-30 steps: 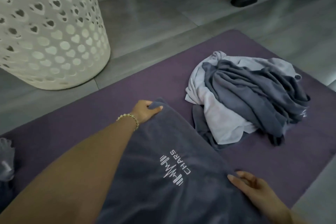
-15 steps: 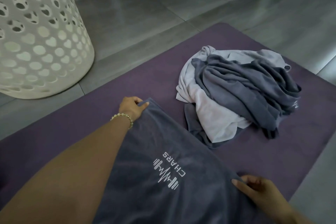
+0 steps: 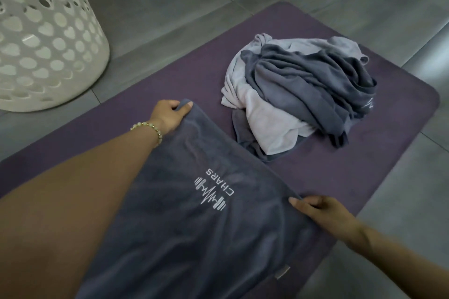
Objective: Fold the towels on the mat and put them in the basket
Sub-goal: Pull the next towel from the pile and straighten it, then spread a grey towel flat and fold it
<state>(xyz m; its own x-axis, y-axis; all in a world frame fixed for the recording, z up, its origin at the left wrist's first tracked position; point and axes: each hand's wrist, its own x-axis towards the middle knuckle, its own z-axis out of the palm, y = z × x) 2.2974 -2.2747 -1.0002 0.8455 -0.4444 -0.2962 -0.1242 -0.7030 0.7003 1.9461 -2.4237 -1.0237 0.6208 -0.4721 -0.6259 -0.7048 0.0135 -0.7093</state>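
Grey towel lies spread on near end of mat, left hand pinching one corner, right hand pinching another (both closed on cloth); judged soft, limp, light, so corners are the best hold.
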